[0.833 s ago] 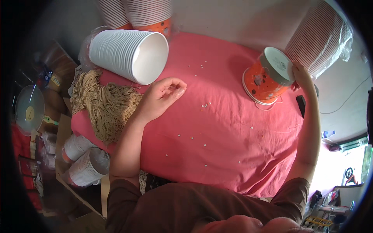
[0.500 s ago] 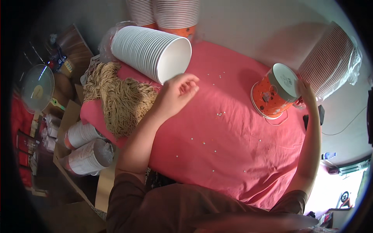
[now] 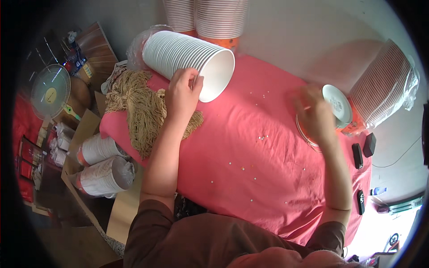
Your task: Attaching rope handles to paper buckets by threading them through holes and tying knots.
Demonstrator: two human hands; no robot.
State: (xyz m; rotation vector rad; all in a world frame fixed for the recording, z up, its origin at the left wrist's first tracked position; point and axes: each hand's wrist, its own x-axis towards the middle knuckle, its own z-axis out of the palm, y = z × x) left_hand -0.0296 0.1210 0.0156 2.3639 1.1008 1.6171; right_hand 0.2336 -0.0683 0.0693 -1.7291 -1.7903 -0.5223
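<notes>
A long nested stack of white paper buckets (image 3: 181, 53) lies on its side at the back left, its open mouth facing the front right. My left hand (image 3: 184, 91) is at this stack, its bent fingers closed at the rim of the front bucket; the palm side is hidden. On the right, an orange printed paper bucket (image 3: 351, 123) stands upside down on a white rim, its pale base (image 3: 337, 106) up. My right hand (image 3: 316, 118), smeared by motion, passes in front of that bucket and hides much of it. Its fingers cannot be made out.
Tan yarn-like strands (image 3: 145, 111) hang over the left edge of the pink cloth (image 3: 268, 156), beside a cardboard box (image 3: 82, 134) with wrapped bucket stacks. Small white bits dot the cloth. A plastic-wrapped bucket stack (image 3: 382, 87) leans at right, near black objects (image 3: 357, 155).
My left hand has moved from the stack's mouth to its side. My right hand has left the far side of the orange bucket and swung leftward across it. The view has shifted slightly.
</notes>
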